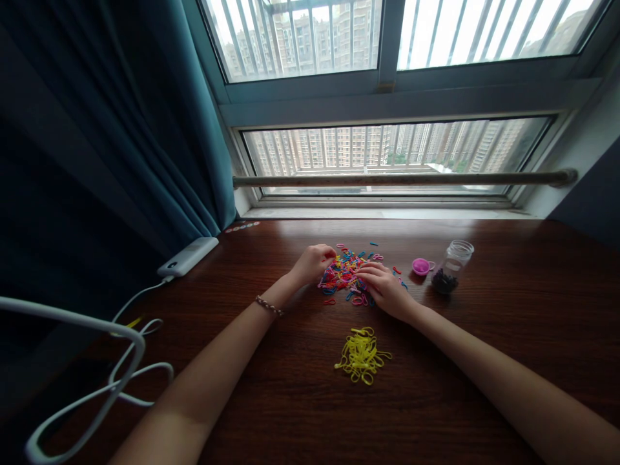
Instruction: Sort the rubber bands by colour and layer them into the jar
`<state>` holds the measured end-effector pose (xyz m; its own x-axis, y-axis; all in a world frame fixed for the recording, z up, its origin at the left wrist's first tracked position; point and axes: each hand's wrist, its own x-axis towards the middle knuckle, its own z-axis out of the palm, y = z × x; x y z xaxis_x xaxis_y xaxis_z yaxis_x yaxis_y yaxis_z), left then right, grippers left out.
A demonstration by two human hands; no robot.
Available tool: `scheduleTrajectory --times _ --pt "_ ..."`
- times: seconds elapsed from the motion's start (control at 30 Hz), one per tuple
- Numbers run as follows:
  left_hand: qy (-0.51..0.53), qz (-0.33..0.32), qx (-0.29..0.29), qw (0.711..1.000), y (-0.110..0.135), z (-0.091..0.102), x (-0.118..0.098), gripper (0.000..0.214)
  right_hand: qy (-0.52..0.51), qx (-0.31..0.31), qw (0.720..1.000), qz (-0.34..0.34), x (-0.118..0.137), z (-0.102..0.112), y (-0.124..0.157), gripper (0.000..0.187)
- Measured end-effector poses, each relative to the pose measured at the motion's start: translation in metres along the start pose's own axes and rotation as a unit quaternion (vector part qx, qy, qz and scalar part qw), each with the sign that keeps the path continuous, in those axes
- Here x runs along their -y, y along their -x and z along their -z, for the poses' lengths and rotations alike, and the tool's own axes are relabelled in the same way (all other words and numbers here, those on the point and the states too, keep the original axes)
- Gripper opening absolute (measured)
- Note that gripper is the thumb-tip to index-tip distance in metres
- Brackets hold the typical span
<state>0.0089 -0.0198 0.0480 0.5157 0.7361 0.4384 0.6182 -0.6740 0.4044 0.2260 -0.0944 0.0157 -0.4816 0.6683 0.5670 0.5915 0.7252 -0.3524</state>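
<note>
A loose pile of small multicoloured elastic hair ties (pixel 343 274), mostly pink, red, blue and yellow, lies on the table. My left hand (pixel 314 263) is at the pile's left edge with its fingers curled together; what they pinch, if anything, is too small to make out. From the right, my right hand (pixel 386 289) reaches over the pile, fingers stretched out and touching the ties. Nearer to me, a separate heap of yellow elastic hair ties (pixel 362 356) sits between my forearms.
Right of the pile stand a pink lid (pixel 421 267) and a clear jar (pixel 453 268) with dark pieces at its bottom. A white power strip (pixel 188 256) and looping white cable (pixel 145 368) lie left on the brown table (pixel 523 310). Behind is a window with a rail (pixel 402 180).
</note>
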Motion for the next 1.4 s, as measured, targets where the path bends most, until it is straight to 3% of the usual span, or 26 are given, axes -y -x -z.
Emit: scheduleTrajectory --times 0.13,0.33,0.63,0.87,1.1,1.4 --pt "-0.003 -0.006 0.004 1.0 0.001 0.0 -0.001 0.011 0.033 0.069 0.997 0.007 0.006 0.001 0.003 0.032" --pt "0.001 -0.005 0.009 1.0 0.001 0.0 -0.003 0.01 0.036 0.052 0.998 0.015 0.012 0.007 0.002 0.034" --pt "-0.011 -0.016 0.014 1.0 0.002 -0.001 -0.002 0.011 0.067 0.112 0.991 0.026 0.016 0.005 0.004 0.04" --pt "-0.001 -0.015 0.011 1.0 0.002 0.0 -0.002 0.011 0.04 0.069 0.997 0.009 0.012 0.001 0.003 0.037" --pt "0.001 -0.012 0.011 1.0 0.002 0.0 -0.003 0.011 -0.072 -0.026 0.997 -0.007 0.001 0.0 -0.003 0.036" --pt "-0.019 -0.018 0.017 1.0 0.002 0.0 -0.003 0.011 0.025 0.085 0.996 0.005 0.013 -0.001 0.004 0.031"
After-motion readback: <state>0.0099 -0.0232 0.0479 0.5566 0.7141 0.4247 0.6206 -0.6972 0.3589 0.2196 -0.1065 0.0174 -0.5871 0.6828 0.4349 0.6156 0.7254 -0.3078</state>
